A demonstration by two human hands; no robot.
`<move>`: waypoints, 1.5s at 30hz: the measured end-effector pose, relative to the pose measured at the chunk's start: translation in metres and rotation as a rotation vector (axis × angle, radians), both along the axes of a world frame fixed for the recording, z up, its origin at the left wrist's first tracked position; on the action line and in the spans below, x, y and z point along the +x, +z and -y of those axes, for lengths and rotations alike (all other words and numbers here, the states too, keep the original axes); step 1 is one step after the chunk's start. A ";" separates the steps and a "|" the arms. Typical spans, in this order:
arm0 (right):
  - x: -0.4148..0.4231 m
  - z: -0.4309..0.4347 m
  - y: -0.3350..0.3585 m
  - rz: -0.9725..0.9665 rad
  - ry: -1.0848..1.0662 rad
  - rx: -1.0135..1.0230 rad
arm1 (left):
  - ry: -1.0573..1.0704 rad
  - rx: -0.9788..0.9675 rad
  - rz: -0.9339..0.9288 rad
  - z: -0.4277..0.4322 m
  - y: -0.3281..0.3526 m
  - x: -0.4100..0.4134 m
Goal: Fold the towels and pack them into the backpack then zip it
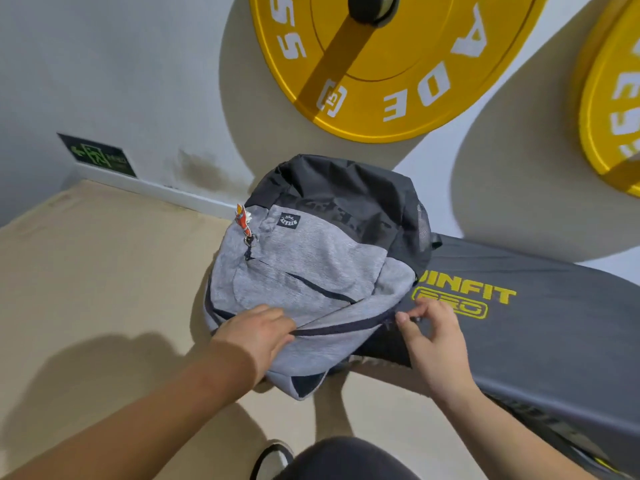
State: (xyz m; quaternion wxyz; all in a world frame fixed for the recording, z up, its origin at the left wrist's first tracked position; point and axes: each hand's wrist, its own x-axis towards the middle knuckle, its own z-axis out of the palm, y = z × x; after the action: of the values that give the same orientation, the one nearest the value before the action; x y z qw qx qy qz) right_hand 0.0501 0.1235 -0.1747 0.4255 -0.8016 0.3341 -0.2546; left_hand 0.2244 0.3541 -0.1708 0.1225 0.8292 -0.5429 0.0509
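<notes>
Now, a beige floor (104,271) is spreading out to the left of our left hand, and a pale wall (138,81) is rising beyond both hands. Yellow weight plates (381,81) are hanging on that wall, well above our fingers. A dark grey padded table (536,341) with yellow lettering is running off past our right hand. The backpack (311,258), grey with a black top, is lying on the table's near end just ahead of our hands, its left side hanging out over the floor. We are holding it with both hands, set apart along its near edge. Our left hand (258,336) is gripping the grey fabric, fingers curled onto it beside the dark zip (346,328). Our right hand (433,337) is pinching the zip's other end between thumb and forefinger. Between the two hands the zip is looking closed. A small red charm (243,220) is dangling from a pocket puller, beyond our left hand.
</notes>
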 end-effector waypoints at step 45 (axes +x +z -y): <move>-0.037 0.079 0.147 -0.390 0.142 0.025 | -0.026 0.037 -0.298 0.138 0.171 -0.076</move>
State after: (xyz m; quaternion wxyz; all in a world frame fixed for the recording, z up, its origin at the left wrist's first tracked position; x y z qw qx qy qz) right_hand 0.0131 0.0449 -0.0275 0.3793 -0.8519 0.3561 -0.0598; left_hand 0.1484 0.2159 0.0000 0.1868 0.8227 -0.5302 -0.0844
